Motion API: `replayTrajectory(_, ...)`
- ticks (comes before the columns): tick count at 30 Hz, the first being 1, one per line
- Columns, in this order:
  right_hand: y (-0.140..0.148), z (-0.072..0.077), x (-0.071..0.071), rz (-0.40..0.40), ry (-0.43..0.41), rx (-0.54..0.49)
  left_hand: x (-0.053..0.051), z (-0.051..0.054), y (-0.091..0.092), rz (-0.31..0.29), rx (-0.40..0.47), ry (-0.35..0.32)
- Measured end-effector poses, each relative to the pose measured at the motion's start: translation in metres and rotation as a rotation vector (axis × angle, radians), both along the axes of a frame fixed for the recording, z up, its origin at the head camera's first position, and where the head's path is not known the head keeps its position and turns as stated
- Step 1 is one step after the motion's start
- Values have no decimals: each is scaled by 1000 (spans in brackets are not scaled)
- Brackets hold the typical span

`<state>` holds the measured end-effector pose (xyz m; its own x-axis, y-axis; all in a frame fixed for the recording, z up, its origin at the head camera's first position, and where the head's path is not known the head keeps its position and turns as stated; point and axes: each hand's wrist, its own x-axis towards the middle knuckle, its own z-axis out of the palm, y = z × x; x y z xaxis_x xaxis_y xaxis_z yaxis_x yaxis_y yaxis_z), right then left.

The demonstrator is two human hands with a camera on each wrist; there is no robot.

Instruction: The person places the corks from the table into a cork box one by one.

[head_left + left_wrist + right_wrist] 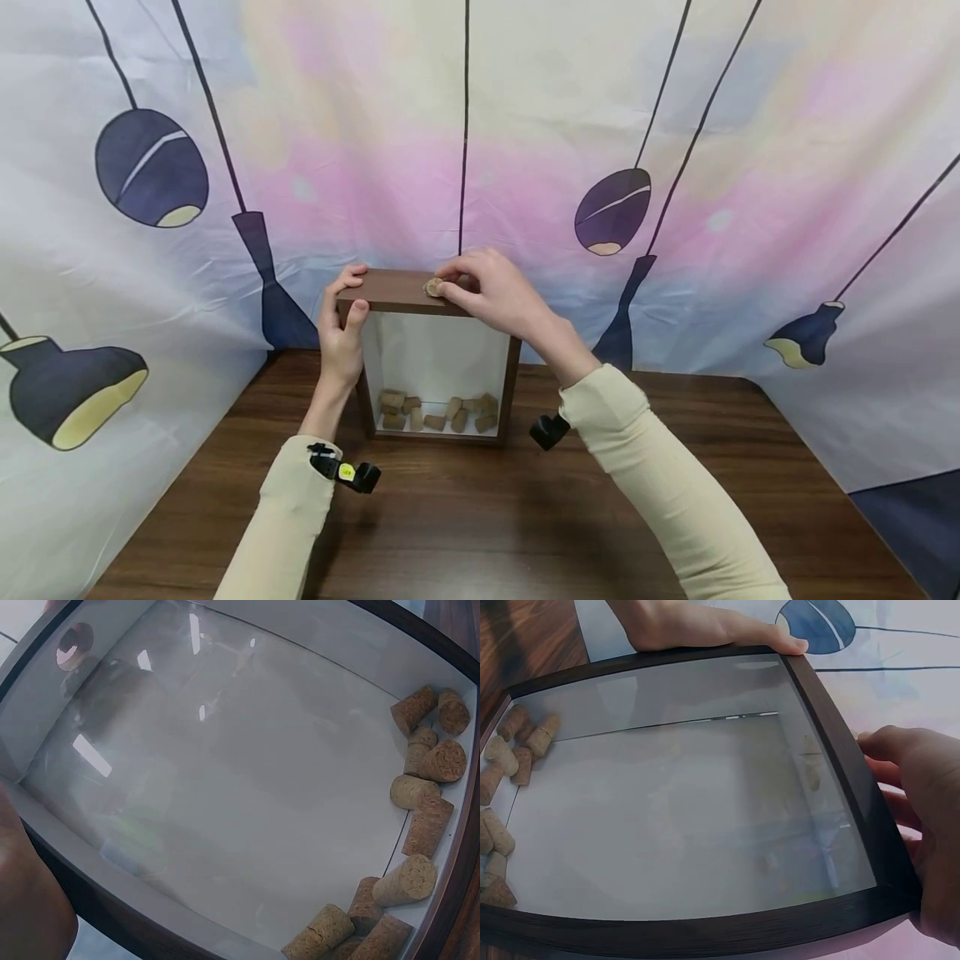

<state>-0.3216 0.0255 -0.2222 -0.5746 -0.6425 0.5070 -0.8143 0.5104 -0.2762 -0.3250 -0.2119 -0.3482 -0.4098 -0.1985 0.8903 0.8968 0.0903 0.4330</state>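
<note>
A deep brown box frame (514, 375) with a clear front stands upright on the table. Several corks (434, 422) lie along its white floor, some stacked at both ends. My left hand (342, 342) grips the frame's upper left corner, thumb in front and fingers over the top. On the top edge, my right hand (491, 292) pinches a cork (432, 287) between thumb and fingers. A round hole (75, 646) shows in the frame's top wall in the left wrist view. In the right wrist view the right hand hides the pinched cork.
The dark wood table (435, 517) runs beneath the frame. Behind it hangs a cloth backdrop (390, 167) printed with lamps. A black wrist camera (366, 477) sits on the left cuff, and another camera (549, 432) hangs by the right cuff.
</note>
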Motion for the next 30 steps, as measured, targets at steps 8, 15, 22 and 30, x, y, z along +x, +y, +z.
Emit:
replayTrajectory(8, 12, -12, 7, -17, 99, -86, -2, -3, 7, -11, -18, -13)
replayTrajectory(15, 33, -24, 17, 12, 141, -277, 1, -3, 10, -31, -34, -40)
replayTrajectory(22, 73, -46, 28, -44, 112, -409, 26, 16, 3, -9, -160, -143)
replayTrajectory(30, 119, -86, 30, -192, 27, -272, 37, 0, -34, 46, -314, -423)
